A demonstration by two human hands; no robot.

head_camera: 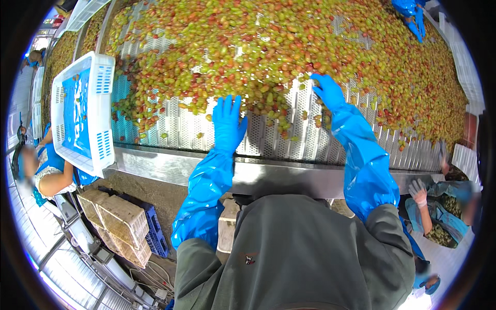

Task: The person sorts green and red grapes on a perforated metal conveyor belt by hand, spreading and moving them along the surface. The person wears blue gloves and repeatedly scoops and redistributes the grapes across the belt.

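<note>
Green and reddish grapes (248, 58) lie spread in a thick layer over a perforated metal conveyor (182, 131). My left hand (228, 126), in a blue glove and a shiny blue sleeve, rests palm down at the near edge of the layer, fingers apart, with nothing in its grasp. Farther to the right, my right hand (329, 93) wears a matching glove and reaches to the grapes with its fingertips beside them. Its fingers are spread and hold nothing that I can see. Between the hands, a loose cluster of grapes reaches toward me over the metal.
A white plastic crate (106, 128) with blue inside and a few grapes stands at the left. The conveyor's steel rim (155, 166) runs before me. Stacked crates (120, 217) sit by a blue pallet (155, 228). A co-worker's gloved hands (416, 27) are across; other people stand at both sides.
</note>
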